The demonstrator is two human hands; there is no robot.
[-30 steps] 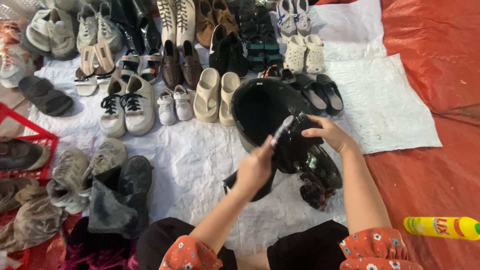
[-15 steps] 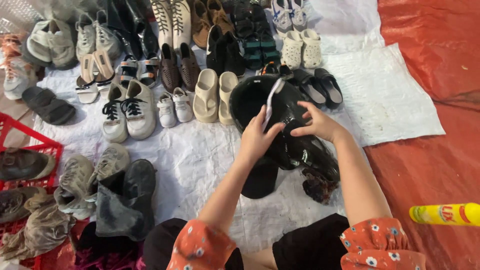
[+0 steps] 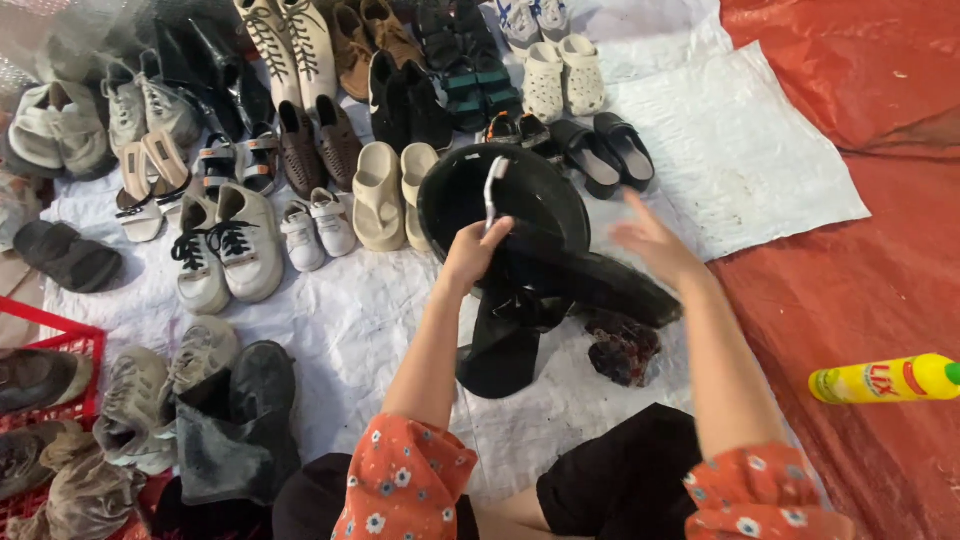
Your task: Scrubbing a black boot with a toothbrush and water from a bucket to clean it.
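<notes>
Two hands work over a black bowl among rows of shoes.

Far left of the black bowl (image 3: 470, 195) stands a red crate (image 3: 55, 345) with old shoes, and nearer lie white sneakers (image 3: 225, 250) and tan sandals (image 3: 392, 195) on the white sheet (image 3: 340, 320). The left hand (image 3: 478, 250) is closed around a white brush (image 3: 493, 190) at the bowl's front edge. A black shoe (image 3: 600, 290) lies just in front of the bowl, touching it. The right hand (image 3: 655, 245) floats open above that shoe, fingers spread, holding nothing; it is blurry, so maybe it brushes it. Far right of the bowl lies a yellow bottle (image 3: 885, 378) on the red tarp (image 3: 850, 110).
</notes>
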